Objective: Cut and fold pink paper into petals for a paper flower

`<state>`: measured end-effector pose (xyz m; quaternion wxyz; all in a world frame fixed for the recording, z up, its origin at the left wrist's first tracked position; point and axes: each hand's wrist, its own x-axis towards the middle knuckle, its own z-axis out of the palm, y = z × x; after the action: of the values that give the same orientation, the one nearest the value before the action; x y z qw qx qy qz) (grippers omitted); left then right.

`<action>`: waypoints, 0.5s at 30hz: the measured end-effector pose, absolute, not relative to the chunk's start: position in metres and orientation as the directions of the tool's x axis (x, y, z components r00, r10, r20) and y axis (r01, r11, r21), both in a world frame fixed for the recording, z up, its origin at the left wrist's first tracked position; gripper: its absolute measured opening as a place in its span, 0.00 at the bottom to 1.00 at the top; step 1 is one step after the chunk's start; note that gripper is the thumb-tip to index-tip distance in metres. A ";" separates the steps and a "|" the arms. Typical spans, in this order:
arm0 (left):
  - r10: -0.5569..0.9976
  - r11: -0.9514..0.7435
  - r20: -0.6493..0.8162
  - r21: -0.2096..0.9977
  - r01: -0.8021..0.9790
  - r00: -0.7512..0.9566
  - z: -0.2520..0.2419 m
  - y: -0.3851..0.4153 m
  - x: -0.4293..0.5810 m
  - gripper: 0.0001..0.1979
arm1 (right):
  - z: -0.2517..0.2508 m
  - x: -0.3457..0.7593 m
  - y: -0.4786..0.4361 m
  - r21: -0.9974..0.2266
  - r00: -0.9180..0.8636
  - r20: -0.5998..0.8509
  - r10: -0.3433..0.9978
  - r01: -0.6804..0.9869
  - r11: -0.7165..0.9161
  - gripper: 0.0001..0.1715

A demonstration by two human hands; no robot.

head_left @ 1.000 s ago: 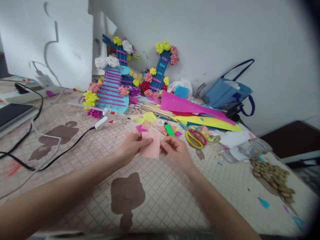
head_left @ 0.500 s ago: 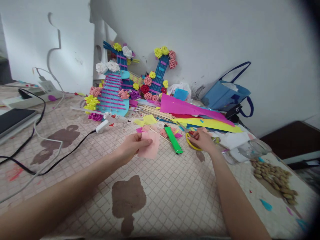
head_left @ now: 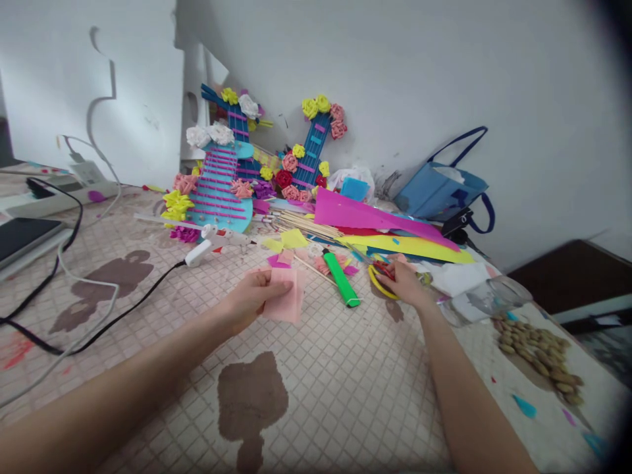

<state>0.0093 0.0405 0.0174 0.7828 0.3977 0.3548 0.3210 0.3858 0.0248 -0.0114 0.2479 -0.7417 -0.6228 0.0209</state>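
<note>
So the right hand (head_left: 403, 282) is covering a good chunk of the scissors (head_left: 379, 286), and I'm not seeing whether the fingers are gripping the handles or just touching them. The blades are getting lost among the scraps too. The left hand (head_left: 253, 295) is hiding one side of the pink paper (head_left: 285, 309), and the sheet count isn't coming through. Both forearms are running out of frame. Over left, the dark slab (head_left: 27, 238) and the power strip (head_left: 29, 205) are getting chopped by the edge. The light blue board (head_left: 241, 222) is blocking part of the dark blue one (head_left: 239, 128) behind it. Far right, the brown panel (head_left: 557, 270) is leaving frame and everything's going blurry.
</note>
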 end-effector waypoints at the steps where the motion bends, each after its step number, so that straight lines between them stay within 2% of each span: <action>1: 0.788 0.476 -0.296 0.849 -0.229 0.539 0.018 0.041 0.009 0.18 | -0.008 0.386 0.022 -0.434 0.229 0.278 0.933 0.896 -0.091 0.17; 7: 0.782 0.478 -0.286 0.846 -0.238 0.554 0.018 0.041 0.007 0.18 | 0.021 0.345 0.008 -0.711 0.270 0.231 0.935 0.702 -0.027 0.22; 8: 0.783 0.476 -0.282 0.845 -0.243 0.554 0.019 0.041 0.007 0.18 | 0.024 0.327 0.005 -0.847 0.245 0.151 0.958 0.532 -0.003 0.21; 10: 0.788 0.474 -0.279 0.844 -0.252 0.549 0.019 0.041 0.007 0.19 | 0.027 0.285 -0.002 -0.974 0.185 0.110 0.976 0.218 0.069 0.19; 12: 0.802 0.467 -0.279 0.845 -0.261 0.528 0.019 0.041 0.008 0.18 | 0.024 0.244 -0.011 -0.997 0.101 0.073 0.992 0.040 0.070 0.17; 15: 0.826 0.429 -0.258 0.865 -0.262 0.501 0.019 0.039 0.010 0.18 | 0.017 0.199 -0.022 -0.997 0.013 -0.036 0.999 -0.074 -0.035 0.18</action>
<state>0.0097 0.0392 0.0193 0.7682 0.4003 0.3524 0.3542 0.1987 -0.0224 0.0171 0.5128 -0.4937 -0.4687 0.5231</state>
